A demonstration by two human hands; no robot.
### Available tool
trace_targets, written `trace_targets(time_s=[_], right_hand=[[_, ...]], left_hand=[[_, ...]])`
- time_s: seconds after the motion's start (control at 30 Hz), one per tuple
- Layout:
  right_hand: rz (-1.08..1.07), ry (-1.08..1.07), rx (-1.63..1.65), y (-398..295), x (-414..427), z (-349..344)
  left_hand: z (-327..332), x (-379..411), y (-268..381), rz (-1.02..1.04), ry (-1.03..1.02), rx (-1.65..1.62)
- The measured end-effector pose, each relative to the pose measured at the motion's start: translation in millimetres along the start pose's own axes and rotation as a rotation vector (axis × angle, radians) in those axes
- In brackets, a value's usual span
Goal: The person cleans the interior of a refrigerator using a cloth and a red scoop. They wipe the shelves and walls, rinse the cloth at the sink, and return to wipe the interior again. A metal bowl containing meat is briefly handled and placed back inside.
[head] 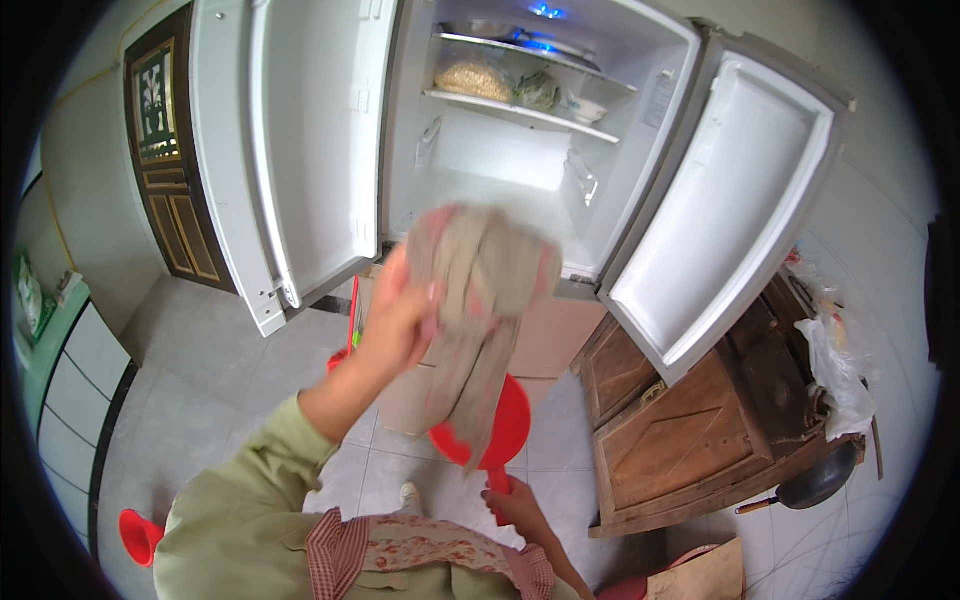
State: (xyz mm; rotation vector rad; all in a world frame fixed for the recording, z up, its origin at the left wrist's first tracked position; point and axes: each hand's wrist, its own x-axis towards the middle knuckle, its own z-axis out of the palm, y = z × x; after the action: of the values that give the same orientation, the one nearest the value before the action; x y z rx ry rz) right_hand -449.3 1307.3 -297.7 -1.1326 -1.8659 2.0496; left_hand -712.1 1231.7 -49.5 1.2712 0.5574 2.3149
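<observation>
My left hand [405, 307] is raised before the open refrigerator [491, 187] and grips a crumpled grey-beige cloth [480, 277] with reddish patches, blurred by motion. The cloth hangs down in front of a red plastic scoop or dipper [512, 427] and hides part of it. Lower down, my right hand [517, 504] is closed round the dipper's handle. Inside the refrigerator, a bag of pale yellowish food [474, 80], a bagged green vegetable [538, 90] and a white bowl [586, 110] stand on a shelf. Metal dishes [559, 49] lie on the shelf above.
The left refrigerator door [322, 135] and the right door [727, 202] stand wide open. A wooden cabinet [675, 442] is at the right, with plastic bags [840, 375] on it and a wok [817, 478] beside it. A red plastic object [140, 537] lies on the floor at the left.
</observation>
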Motion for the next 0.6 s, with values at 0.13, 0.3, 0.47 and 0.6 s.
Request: trace_targets(time_s=[0.13,0.3,0.47,0.6], right_hand=[[0.02,0.085,-0.057,-18.2,20.5,-34.9],[0.007,0.073,-0.05,-58.7,32.4,-62.2],[-0.106,0.037,0.037,-102.0,81.1,-50.2],[-0.313,-0.044,-0.141,-136.1,134.1,-19.6]], left_hand=[[-36.9,118.4,-37.8,0.016,0.14,-0.056],[-140.9,192.8,-117.5,-0.238,0.209,0.518],[-199.0,115.9,-169.7,-0.12,0.342,0.643],[-201.5,-33.3,-146.6,-0.367,0.299,0.426]])
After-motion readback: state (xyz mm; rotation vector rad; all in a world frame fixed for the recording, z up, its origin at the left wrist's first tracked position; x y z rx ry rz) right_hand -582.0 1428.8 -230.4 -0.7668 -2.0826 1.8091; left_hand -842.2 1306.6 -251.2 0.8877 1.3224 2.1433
